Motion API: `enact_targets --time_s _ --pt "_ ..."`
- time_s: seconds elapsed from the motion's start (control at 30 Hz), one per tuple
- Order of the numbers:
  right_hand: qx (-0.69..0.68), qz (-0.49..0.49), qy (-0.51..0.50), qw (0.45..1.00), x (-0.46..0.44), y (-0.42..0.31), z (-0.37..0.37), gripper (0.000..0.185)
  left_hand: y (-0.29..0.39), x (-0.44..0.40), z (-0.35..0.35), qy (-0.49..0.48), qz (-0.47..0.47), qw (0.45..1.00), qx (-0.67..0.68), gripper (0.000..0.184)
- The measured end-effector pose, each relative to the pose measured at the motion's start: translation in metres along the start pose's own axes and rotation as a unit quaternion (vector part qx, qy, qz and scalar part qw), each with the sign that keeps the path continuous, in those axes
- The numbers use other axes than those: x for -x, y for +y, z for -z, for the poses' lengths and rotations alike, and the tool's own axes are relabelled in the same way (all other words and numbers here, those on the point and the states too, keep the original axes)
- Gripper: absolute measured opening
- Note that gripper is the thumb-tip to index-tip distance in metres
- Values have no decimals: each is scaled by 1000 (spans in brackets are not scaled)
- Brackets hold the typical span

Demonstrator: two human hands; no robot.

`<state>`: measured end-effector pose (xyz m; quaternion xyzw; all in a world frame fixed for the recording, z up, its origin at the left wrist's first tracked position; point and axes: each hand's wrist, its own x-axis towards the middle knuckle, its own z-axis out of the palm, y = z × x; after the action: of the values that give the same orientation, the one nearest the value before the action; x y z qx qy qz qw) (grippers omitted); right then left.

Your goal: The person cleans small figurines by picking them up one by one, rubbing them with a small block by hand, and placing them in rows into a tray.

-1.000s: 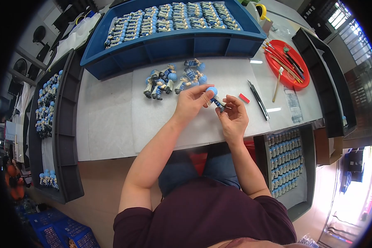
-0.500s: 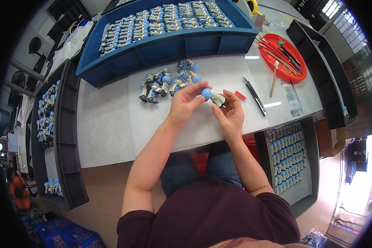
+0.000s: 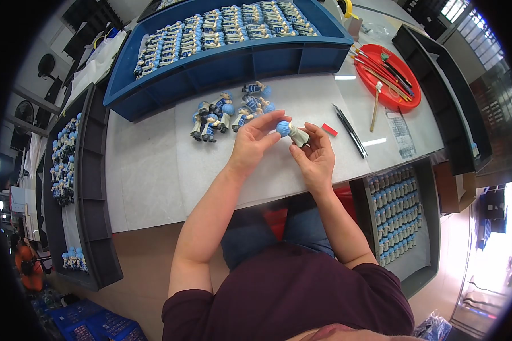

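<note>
A small figurine [image 3: 297, 136] with light blue hair and a pale grey-white cloak is held between my two hands, lying sideways above the table. The fingertips of my left hand [image 3: 255, 141] pinch its blue-haired head. My right hand [image 3: 316, 161] grips the cloaked body near its lower end, fingers partly hiding it. Just beyond my left hand, a loose cluster of similar figurines [image 3: 211, 120] lies on the white table sheet. To the right of my right hand are a small red block [image 3: 329, 129] and a black pen-like tool [image 3: 350, 132].
A blue crate [image 3: 227, 63] with rows of figurines stands at the back. Dark trays of figurines flank me, one at left [image 3: 91, 187] and one at lower right [image 3: 429, 250]. A red dish [image 3: 375, 94] holds brushes; a wooden stick [image 3: 375, 111] leans on its rim.
Both hands stay in nearly the same place on the figurine, which seems turned very slightly. The camera view has shifted a little.
</note>
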<state>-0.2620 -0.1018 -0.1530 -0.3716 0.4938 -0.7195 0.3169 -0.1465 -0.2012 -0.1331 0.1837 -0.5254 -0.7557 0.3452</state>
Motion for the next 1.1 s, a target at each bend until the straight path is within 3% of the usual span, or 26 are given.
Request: enact_targets --time_s 1.1 --pt "-9 1 0 1000 1 6 3 47 -2 1 2 -34 -24 999 19 43"
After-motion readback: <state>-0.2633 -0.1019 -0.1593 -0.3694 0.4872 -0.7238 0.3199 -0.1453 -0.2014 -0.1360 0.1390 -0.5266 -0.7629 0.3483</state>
